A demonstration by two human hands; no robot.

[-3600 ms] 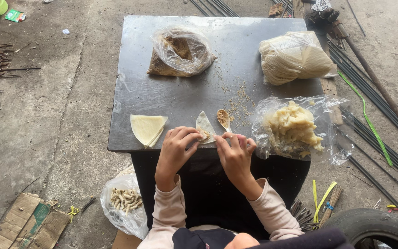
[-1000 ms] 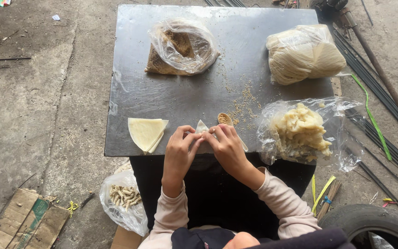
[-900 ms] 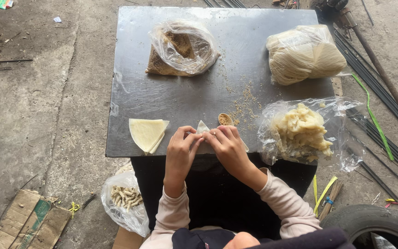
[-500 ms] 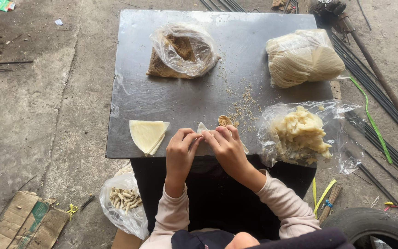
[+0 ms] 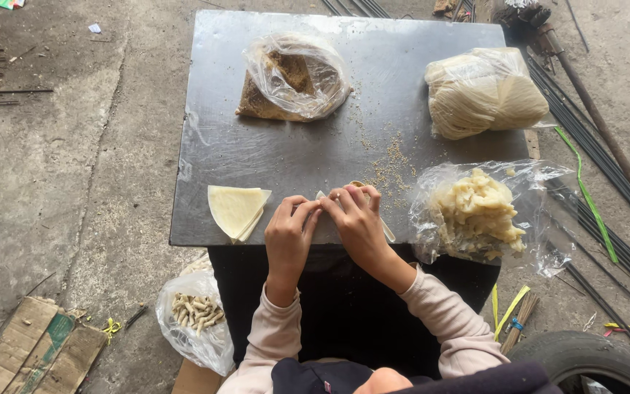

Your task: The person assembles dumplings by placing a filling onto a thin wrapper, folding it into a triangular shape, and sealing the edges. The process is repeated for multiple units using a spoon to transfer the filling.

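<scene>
both hands, left hand (image 5: 289, 237) and right hand (image 5: 359, 222), pinch closed on one small wrapper (image 5: 321, 197), just right of the wrapper stack (image 5: 235, 210).

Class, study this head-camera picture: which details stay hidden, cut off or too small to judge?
- Pastry wrapper being folded: mostly covered by the left hand and right hand.
- Spoon: bowl hidden behind the right hand's fingers.
- Tyre: cut by the bottom edge.
- Brown filling: blurred by its wrinkled plastic bag.
</scene>
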